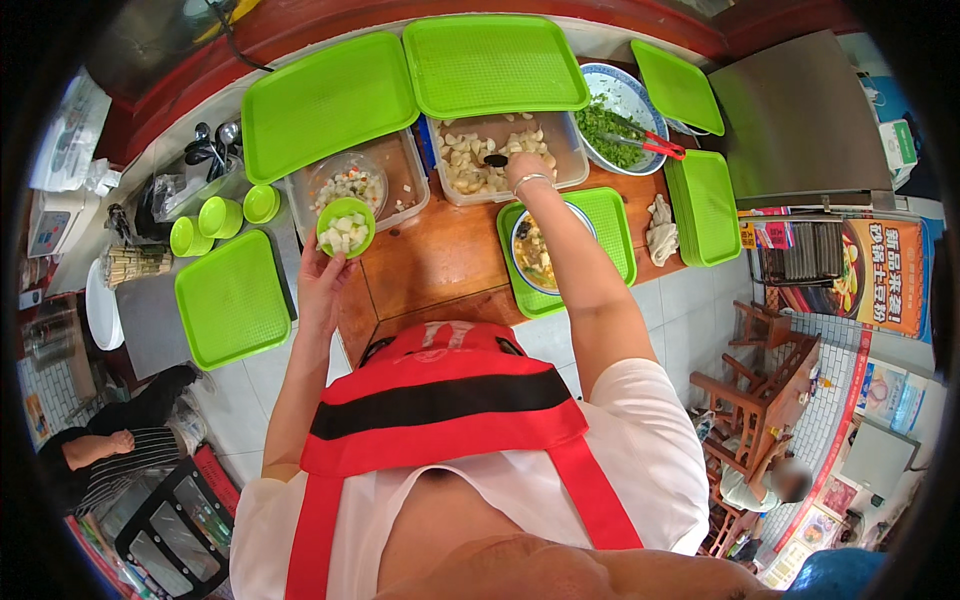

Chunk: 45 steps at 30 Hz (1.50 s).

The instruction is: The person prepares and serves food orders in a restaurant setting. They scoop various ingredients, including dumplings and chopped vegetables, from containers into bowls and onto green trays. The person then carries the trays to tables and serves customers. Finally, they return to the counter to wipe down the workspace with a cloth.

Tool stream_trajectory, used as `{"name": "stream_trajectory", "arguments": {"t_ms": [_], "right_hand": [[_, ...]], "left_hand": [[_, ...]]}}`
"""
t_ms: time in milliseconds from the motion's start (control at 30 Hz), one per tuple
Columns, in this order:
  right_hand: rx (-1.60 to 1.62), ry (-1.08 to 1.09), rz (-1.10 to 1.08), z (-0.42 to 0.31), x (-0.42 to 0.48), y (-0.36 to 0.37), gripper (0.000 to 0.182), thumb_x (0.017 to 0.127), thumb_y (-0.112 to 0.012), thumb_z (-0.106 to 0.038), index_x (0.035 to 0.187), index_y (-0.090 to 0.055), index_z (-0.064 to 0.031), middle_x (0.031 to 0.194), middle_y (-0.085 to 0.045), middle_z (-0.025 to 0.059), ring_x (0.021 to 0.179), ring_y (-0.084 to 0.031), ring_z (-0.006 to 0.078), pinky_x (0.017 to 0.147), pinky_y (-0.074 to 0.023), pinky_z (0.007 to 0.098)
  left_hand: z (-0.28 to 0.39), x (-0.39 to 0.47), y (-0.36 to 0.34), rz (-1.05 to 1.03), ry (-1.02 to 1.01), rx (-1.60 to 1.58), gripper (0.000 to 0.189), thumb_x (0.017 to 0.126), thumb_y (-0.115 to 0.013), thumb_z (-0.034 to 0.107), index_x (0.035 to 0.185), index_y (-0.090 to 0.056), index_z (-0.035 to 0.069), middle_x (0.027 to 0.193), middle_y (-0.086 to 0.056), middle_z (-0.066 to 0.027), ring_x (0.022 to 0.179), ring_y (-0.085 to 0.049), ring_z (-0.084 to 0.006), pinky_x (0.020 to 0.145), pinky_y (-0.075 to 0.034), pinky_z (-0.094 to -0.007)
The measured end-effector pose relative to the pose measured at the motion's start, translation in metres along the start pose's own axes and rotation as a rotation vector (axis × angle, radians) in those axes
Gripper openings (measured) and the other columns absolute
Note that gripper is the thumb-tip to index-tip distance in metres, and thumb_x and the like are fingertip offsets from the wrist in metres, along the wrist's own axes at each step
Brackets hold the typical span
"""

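Observation:
A small green bowl of white diced pieces is held in my left hand, above the corner of a clear plastic bin. That bin holds a clear round bowl of diced white and orange bits. My right hand reaches over a second clear bin of pale peeled garlic cloves. A black utensil sticks out from its fingers; the rest of it is hidden. Under my right forearm, a blue-rimmed bowl of soup sits on a green tray.
Green trays partly cover both bins. A blue-and-white bowl of chopped greens with red-handled tongs stands at back right, near a cloth and stacked trays. Small green bowls stand left. Another person is at far left.

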State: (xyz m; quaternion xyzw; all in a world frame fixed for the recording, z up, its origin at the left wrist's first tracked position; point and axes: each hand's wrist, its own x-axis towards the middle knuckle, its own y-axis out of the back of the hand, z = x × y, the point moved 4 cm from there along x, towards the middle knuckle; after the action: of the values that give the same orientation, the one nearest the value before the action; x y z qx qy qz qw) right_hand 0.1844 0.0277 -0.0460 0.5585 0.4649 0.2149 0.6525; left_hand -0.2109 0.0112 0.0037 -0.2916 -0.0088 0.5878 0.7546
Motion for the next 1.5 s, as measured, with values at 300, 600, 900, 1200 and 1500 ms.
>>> {"name": "stream_trajectory", "arguments": {"t_ms": [300,600,900,1200,1500], "right_hand": [[-0.11,0.263,-0.173,-0.004,0.051,-0.045,0.032,0.075,-0.05,-0.005,0.102,-0.067,-0.0118,0.104,-0.064,0.0146,0.098,-0.06,0.0312,0.082,-0.0491,0.0384],[-0.216,0.445,-0.499,-0.02,0.043,-0.028,0.042,0.068,-0.061,-0.01,0.109,-0.065,-0.0154,0.083,-0.066,0.01,0.07,-0.061,0.023,0.06,-0.0486,0.0351],[0.258,0.164,-0.838,0.007,0.056,-0.041,0.05,0.073,-0.051,0.0,0.122,-0.055,-0.0072,0.063,-0.056,0.0022,0.038,-0.033,0.0069,0.035,-0.0242,0.0246],[0.605,0.015,-0.916,0.014,0.045,-0.021,0.039,0.077,-0.047,-0.003,0.116,-0.056,-0.0022,0.062,-0.052,-0.0005,0.041,-0.03,0.0055,0.037,-0.0231,0.0227],[0.723,-0.044,-0.868,0.018,0.037,-0.002,0.036,0.08,-0.047,-0.005,0.114,-0.057,-0.0052,0.062,-0.05,-0.0024,0.041,-0.028,0.0054,0.037,-0.0237,0.0217]], "left_hand": [[-0.003,0.027,0.005,-0.027,0.06,0.008,0.061,0.086,-0.056,0.0,0.139,-0.029,0.013,0.124,-0.048,-0.0073,0.106,-0.053,-0.0178,0.084,-0.049,-0.0284],[0.005,0.046,0.002,-0.05,0.11,0.022,0.062,0.086,-0.055,0.0,0.14,-0.028,0.013,0.128,-0.046,-0.0075,0.11,-0.051,-0.0187,0.085,-0.049,-0.0295],[-0.001,0.053,-0.005,-0.073,0.136,0.012,0.062,0.086,-0.056,0.0,0.14,-0.028,0.014,0.128,-0.046,-0.0079,0.112,-0.05,-0.0191,0.086,-0.049,-0.0304],[-0.001,0.06,-0.024,-0.117,0.145,0.009,0.063,0.085,-0.057,0.0,0.14,-0.029,0.014,0.126,-0.047,-0.0079,0.111,-0.051,-0.0191,0.087,-0.049,-0.0305],[-0.003,0.071,-0.038,-0.179,0.149,0.033,0.063,0.085,-0.057,0.001,0.14,-0.028,0.013,0.122,-0.049,-0.0081,0.102,-0.056,-0.0183,0.081,-0.051,-0.0275]]}}
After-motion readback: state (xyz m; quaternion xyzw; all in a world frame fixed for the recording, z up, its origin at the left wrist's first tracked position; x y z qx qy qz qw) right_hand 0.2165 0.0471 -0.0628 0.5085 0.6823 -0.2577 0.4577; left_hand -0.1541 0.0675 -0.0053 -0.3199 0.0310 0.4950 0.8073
